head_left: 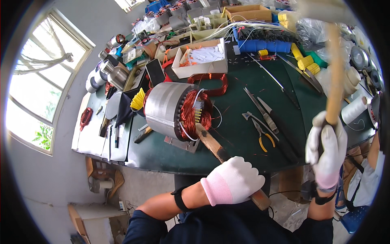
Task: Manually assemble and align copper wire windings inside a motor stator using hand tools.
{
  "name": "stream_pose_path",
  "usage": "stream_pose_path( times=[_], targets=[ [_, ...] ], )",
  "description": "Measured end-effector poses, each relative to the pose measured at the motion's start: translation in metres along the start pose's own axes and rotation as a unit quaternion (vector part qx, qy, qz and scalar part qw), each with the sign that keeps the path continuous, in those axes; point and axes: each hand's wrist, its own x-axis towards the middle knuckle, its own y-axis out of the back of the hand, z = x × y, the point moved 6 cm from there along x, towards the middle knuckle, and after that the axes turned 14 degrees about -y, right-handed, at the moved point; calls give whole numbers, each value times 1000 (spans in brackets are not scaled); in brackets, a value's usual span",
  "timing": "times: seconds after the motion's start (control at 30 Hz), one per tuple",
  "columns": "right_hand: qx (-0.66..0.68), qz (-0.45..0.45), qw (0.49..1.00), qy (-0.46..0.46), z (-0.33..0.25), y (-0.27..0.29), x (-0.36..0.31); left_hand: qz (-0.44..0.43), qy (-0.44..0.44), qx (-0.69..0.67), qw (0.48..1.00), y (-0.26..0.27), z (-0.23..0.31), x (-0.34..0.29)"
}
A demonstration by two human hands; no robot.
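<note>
A motor stator (164,110), a grey steel cylinder with red-brown copper windings (190,112), lies on its side on the dark green table. My left hand (235,181), in a white glove with a pink cuff, is closed round a flat wooden stick (212,146). The stick's far end meets the windings at the stator's open end. Raised at the right, my gloved right hand (327,146) grips a mallet by its wooden handle (334,77). The mallet's pale head (323,9) is smeared by motion and partly cut off at the upper edge.
Yellow-handled pliers (262,134), scissors and blades lie right of the stator. Behind it stand a white box (203,59) of paper strips, a phone (155,72) and a blue bin (262,45). A thread spool (354,110) is at the right, near another person's arm (373,152).
</note>
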Motion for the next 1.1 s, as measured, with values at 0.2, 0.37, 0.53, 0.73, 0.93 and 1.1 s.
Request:
stream_pose_path(
  times=[0.2,0.37,0.53,0.73,0.93,1.1],
  targets=[
    [-559,-158,811,69,83,5,9,-124,25,11,992,-28,-3,2],
    [-88,1,992,-94,37,6,0,-18,23,7,1000,-20,-5,-2],
    [-555,-172,812,62,105,-9,2,-131,-1,-49,990,-43,-8,12],
    [-468,57,882,-28,71,35,31,-55,-95,-31,993,-29,-17,43],
    [-652,142,715,207,58,32,24,112,-52,-70,990,10,-22,-13],
    [-599,-64,756,255,92,-44,-19,125,108,46,985,22,-52,-153]
  ],
)
